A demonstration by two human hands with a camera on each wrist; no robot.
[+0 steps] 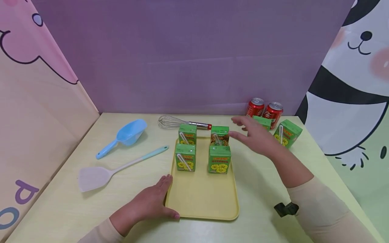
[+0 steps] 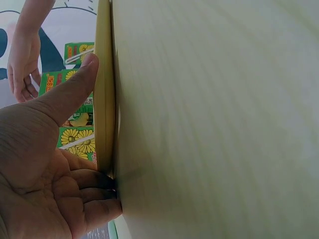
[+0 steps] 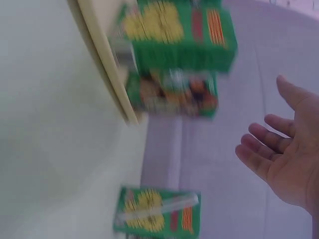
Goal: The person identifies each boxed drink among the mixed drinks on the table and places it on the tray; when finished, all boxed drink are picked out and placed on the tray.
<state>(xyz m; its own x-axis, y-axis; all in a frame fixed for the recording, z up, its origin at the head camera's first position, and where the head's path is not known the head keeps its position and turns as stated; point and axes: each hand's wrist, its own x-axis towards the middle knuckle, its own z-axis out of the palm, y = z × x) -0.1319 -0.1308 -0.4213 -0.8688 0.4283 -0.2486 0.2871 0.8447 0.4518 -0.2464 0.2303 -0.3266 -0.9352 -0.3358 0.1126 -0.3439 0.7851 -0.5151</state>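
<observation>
My head feed puts the yellow tray [image 1: 202, 199], a smooth rectangle with rounded corners and a thin raised rim, at lower centre of the frame. I see the left hand [image 1: 152, 202] spread along its left side, fingers extended against the edge, thumb by the bottom-left corner. Four boxy green cartons [image 1: 219, 163] stand in two columns on the tray's upper half, flat-sided and printed with yellow flowers or fruit.

I have the right hand [image 1: 258, 136] right of centre, fingers loosely parted, holding nothing, just beside the tray's far-right carton. Past it, two loose green cartons [image 1: 288, 132] sit near glossy red cans [image 1: 273, 114].

A wire whisk [image 1: 182, 122] lies above the tray; a hollow blue scoop [image 1: 129, 134] and flat-headed spatula [image 1: 95, 178] lie left.
</observation>
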